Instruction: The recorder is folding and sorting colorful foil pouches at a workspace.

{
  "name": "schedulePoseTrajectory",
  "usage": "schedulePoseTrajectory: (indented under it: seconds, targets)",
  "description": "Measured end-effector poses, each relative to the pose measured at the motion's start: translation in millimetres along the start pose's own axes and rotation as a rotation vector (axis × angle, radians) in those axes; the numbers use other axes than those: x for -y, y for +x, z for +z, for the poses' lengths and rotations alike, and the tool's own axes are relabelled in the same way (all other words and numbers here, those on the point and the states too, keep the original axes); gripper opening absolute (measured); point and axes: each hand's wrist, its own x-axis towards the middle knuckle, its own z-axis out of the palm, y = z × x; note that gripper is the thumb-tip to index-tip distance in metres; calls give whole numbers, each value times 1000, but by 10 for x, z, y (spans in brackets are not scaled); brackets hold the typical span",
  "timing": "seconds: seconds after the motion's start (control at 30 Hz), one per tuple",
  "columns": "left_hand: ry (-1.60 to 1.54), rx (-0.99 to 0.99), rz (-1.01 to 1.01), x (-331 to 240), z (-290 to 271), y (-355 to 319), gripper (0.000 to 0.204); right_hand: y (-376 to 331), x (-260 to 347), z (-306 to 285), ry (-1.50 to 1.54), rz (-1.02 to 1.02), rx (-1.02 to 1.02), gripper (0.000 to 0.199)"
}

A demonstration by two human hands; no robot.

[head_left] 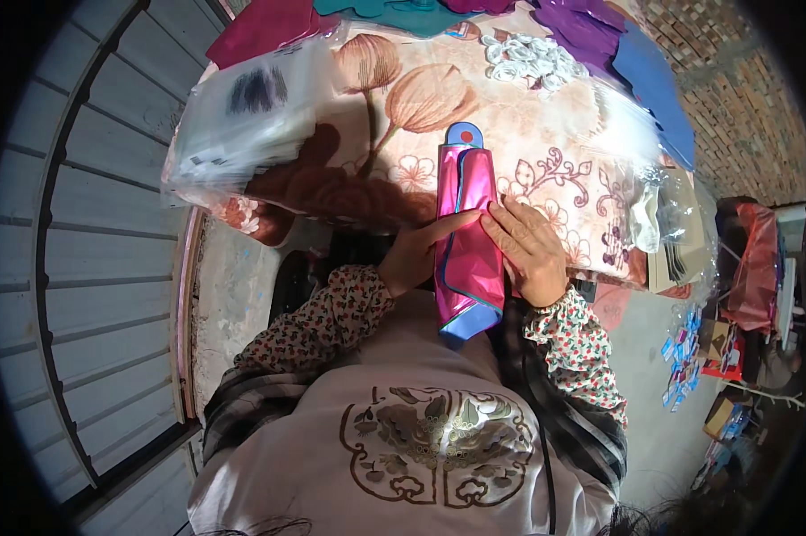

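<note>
A shiny pink folded piece (474, 259) with blue trim lies lengthwise before me, its lower end hanging past the table's near edge. A rounded blue tab (464, 136) with a red dot sticks out at its far end, and a blue corner shows at the near end. My left hand (412, 256) holds its left side, one digit stretched across the top and the other fingers mostly hidden. On the right side, the fingers of my right hand (530, 246) lie flat and extended over the pink surface. The fingertips of both hands nearly meet at the middle.
Clear plastic bags (242, 116) are stacked at the table's left. White looped pieces (533, 61) are heaped at the far side. Purple cloth (582, 31), blue cloth (653, 85) and magenta cloth (264, 31) line the edges. More clear plastic (680, 214) hangs at the right edge.
</note>
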Motion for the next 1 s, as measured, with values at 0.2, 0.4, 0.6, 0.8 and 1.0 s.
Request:
schedulePoseTrajectory:
  seconds: [0.2,0.4,0.6,0.8,1.0]
  targets:
    - [-68,17,44,61,-29,-5,41,78,-26,-22,158,25,-15,31]
    - [-32,59,-139,-129,-76,50,38,116,-59,5,245,143,-57,17]
    - [-394,68,-517,-380,-169,232,22,117,111,119,341,499,-243,14]
    - [-602,-46,-619,-499,-73,207,29,123,168,205,287,603,-338,15]
    - [-458,-136,-565,-473,71,233,27,75,216,223,214,559,-389,17]
